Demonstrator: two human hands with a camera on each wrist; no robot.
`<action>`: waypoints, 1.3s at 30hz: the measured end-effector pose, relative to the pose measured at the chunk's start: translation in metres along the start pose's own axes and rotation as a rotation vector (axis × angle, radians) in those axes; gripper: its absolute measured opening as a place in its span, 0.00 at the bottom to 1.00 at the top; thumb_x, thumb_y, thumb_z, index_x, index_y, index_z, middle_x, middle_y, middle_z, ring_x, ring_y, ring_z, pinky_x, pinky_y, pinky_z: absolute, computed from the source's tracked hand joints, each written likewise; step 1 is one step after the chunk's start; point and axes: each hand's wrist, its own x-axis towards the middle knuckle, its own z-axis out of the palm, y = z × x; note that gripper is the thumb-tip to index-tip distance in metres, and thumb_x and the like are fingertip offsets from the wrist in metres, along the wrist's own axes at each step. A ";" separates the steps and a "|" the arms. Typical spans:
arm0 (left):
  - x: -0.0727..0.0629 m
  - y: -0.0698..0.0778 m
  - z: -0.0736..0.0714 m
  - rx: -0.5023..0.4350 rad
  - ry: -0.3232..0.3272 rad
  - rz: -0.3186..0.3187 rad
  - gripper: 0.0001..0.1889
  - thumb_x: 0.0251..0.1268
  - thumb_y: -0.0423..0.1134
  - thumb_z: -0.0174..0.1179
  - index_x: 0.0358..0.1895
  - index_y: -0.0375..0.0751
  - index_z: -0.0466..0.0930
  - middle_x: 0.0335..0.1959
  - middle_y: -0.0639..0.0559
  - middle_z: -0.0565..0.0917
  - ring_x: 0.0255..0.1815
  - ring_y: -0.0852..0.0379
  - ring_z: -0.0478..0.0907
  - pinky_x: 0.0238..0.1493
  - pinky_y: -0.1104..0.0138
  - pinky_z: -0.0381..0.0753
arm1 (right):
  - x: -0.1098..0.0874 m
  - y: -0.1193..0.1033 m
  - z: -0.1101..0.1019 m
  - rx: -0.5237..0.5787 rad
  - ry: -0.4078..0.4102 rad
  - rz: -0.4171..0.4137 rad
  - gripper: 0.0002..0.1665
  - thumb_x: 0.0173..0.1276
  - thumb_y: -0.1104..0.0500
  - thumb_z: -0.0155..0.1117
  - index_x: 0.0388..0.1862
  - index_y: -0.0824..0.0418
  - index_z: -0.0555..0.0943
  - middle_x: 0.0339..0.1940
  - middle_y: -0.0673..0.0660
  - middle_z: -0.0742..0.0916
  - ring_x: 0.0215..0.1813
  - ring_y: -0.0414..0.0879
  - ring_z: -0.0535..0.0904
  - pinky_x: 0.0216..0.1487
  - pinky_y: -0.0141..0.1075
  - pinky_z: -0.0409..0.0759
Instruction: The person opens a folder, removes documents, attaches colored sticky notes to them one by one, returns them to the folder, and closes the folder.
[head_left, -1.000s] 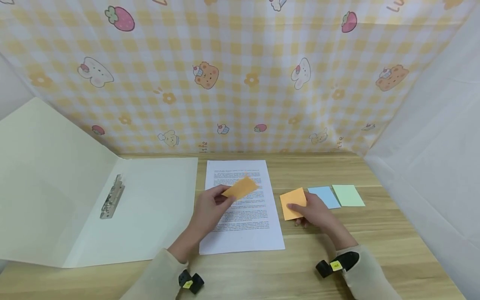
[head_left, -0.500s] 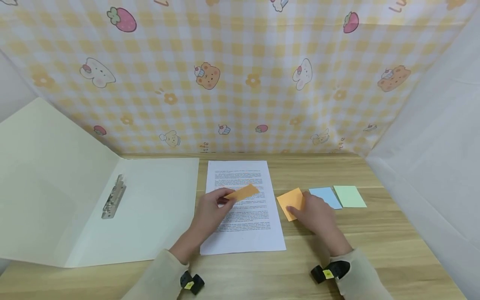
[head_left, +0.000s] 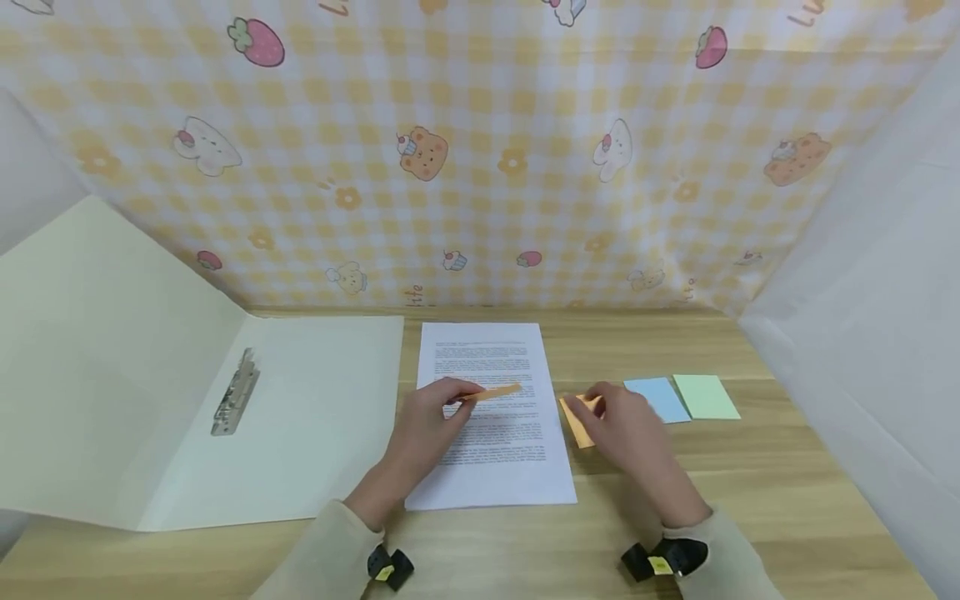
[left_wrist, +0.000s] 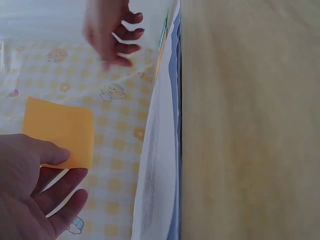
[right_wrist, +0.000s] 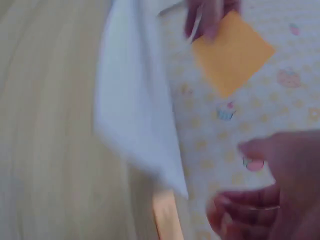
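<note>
My left hand [head_left: 426, 425] pinches an orange sticky note [left_wrist: 60, 127] between thumb and fingers, held up over the printed sheets [head_left: 491, 483]. From the head the note appears nearly edge-on. Right of the sheets, an orange sticky note pad [head_left: 576, 427] lies on the table, partly covered by my right hand [head_left: 632, 429]. In the right wrist view that hand's thumb and fingers are apart with nothing between them, and the pad shows below the sheets' corner. The right wrist view is blurred.
A blue sticky note pad [head_left: 658, 400] and a green one [head_left: 707, 397] lie side by side beyond my right hand. On the left an open white folder [head_left: 330, 417] with a metal clip [head_left: 235, 396] lies on the table [head_left: 757, 500]. A checked cloth [head_left: 480, 208] hangs behind.
My right hand has let go of the orange pad, which now lies on the table, and its fingers have lifted off it. My left hand has tilted its note flatter.
</note>
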 end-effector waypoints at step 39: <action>0.009 -0.012 -0.009 -0.028 -0.051 -0.352 0.06 0.68 0.37 0.66 0.41 0.40 0.89 0.34 0.49 0.89 0.28 0.60 0.77 0.29 0.73 0.76 | 0.031 -0.056 0.051 0.910 -0.270 0.199 0.14 0.73 0.59 0.65 0.54 0.64 0.84 0.37 0.56 0.89 0.35 0.44 0.86 0.33 0.35 0.88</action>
